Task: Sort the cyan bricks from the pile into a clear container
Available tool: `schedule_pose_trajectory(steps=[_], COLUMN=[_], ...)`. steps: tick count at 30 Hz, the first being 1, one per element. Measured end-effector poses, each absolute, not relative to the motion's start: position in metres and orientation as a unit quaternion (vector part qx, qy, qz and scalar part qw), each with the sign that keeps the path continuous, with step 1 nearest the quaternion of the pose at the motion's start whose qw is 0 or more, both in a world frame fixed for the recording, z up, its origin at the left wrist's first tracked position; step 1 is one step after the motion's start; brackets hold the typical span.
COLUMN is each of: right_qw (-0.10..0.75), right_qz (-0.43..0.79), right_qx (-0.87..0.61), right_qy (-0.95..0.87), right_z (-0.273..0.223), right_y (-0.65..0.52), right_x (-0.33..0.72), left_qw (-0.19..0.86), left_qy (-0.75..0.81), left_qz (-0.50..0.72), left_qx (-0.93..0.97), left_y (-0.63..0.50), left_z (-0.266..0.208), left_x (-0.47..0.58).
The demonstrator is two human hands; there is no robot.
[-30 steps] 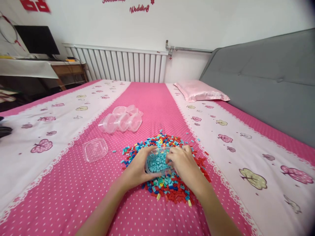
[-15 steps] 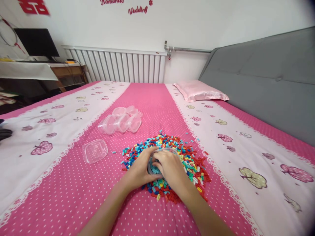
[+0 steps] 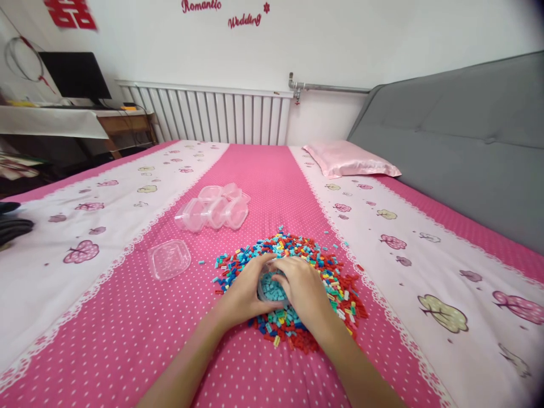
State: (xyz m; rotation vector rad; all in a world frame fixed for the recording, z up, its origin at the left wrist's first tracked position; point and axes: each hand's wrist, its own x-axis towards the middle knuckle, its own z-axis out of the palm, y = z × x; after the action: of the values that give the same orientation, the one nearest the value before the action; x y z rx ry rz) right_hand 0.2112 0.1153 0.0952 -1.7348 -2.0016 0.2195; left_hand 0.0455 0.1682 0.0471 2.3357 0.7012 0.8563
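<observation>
A clear plastic container (image 3: 260,293) stands in the middle of a heap of small toy building bricks (image 3: 293,245). Light blue bricks (image 3: 272,288) lie inside it. My left hand (image 3: 246,289) is curved around the container's left side, thumb at the near edge and fingers at the far edge. On the opposite side my right hand (image 3: 304,289) grips the rim, its thumb bent over the opening and its fingers over the far right edge. The right hand covers much of that side of the container.
A clear lid (image 3: 169,259) lies flat to the left on the pink bedspread (image 3: 263,170). Beyond it sit several clear containers (image 3: 215,211) grouped together. A pink pillow (image 3: 351,158) rests by the grey headboard (image 3: 459,124). Dark items (image 3: 15,229) lie at the left edge.
My right hand's fingers have come up out of the container to its rim, so more light blue bricks show inside. The whole view has shifted slightly.
</observation>
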Motion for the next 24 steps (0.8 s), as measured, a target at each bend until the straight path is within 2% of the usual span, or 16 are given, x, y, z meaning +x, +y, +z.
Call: schedule_pose_trajectory(steps=[6,10,18,24], right_qw=[0.175,0.176,0.304,0.336], right_qz=[0.061,0.065,0.115,0.124], right_qx=[-0.617,-0.606,-0.643,-0.588], right_qy=[-0.765,-0.773,-0.694,-0.725], right_z=[0.089,0.086,0.098,0.095], right_y=[0.117,0.118,0.115,0.115], right_x=[0.212,0.213,0.221,0.220], left_qw=[0.290,0.292,0.294,0.294], left_qy=[0.267,0.267,0.263,0.269], left_qz=[0.314,0.313,0.321,0.316], left_qx=[0.864,0.863,0.861,0.861], left_y=[0.167,0.167,0.168,0.168], left_z=[0.048,0.048,0.047,0.044], left_x=[0.045,0.044,0.045,0.044])
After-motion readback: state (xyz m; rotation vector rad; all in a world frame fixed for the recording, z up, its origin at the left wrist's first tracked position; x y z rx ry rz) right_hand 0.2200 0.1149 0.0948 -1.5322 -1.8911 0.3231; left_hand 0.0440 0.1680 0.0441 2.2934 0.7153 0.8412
